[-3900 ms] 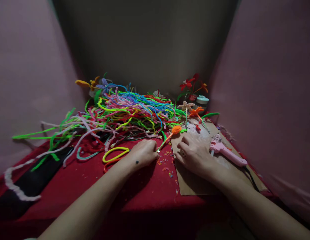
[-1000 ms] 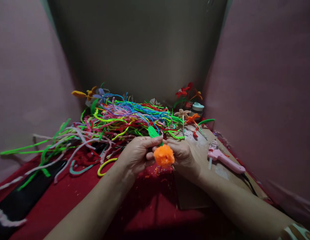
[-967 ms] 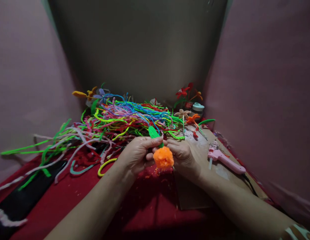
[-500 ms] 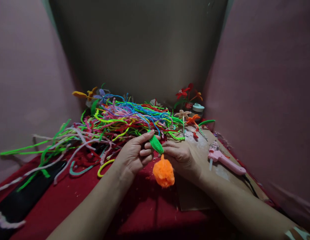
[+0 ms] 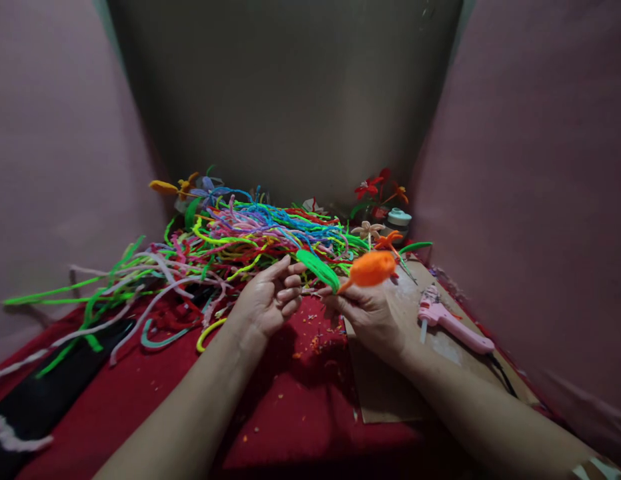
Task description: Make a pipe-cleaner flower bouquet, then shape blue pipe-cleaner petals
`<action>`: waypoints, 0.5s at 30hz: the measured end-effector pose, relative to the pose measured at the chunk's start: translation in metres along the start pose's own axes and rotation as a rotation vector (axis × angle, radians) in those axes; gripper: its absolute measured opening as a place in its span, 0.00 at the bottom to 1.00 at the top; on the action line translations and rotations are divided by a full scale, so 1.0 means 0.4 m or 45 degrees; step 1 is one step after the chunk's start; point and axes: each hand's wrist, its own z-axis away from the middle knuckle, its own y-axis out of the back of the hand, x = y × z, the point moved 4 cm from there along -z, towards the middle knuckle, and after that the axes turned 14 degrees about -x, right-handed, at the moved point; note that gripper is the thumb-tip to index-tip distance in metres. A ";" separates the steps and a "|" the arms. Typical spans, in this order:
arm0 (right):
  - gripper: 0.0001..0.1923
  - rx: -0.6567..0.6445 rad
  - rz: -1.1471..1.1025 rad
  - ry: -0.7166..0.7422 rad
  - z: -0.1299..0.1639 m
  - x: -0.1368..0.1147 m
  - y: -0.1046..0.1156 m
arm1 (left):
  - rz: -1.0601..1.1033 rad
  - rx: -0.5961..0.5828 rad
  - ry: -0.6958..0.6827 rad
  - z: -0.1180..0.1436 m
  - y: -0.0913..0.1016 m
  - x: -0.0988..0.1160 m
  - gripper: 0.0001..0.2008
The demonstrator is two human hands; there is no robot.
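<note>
Pinching the stem at frame centre, the right hand holds the orange flower with its head pointing up-right and its green leaf slanting up-left toward the left hand, whose loosely parted fingers touch the leaf's tip.

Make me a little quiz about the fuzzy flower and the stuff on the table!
1. True or false: the orange pompom flower is lying on the red cloth.
2. Which hand pinches the flower's stem? A) left hand B) right hand
3. What pink tool lies on the cardboard sheet, right of the hands?

Key
1. False: it is held up in the air.
2. B; the left hand only touches the green leaf.
3. The pink glue gun.
</note>
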 end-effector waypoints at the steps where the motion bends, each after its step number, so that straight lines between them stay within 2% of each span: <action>1: 0.11 0.012 -0.049 -0.077 -0.001 0.002 0.003 | -0.033 0.012 -0.013 -0.002 0.004 0.006 0.12; 4: 0.13 0.021 -0.167 -0.223 -0.007 0.002 0.009 | -0.134 0.039 -0.072 -0.015 0.005 0.032 0.10; 7: 0.10 0.054 -0.288 -0.282 -0.014 0.003 0.010 | -0.217 0.044 -0.141 -0.038 -0.010 0.068 0.08; 10: 0.11 0.063 -0.447 -0.326 -0.017 0.013 0.006 | -0.351 0.068 -0.229 -0.061 -0.022 0.097 0.05; 12: 0.14 0.070 -0.494 -0.336 -0.018 0.018 0.008 | -0.455 0.078 -0.249 -0.070 -0.024 0.099 0.03; 15: 0.16 0.119 -0.495 -0.341 -0.019 0.025 0.022 | -0.617 0.048 -0.164 -0.074 -0.023 0.070 0.01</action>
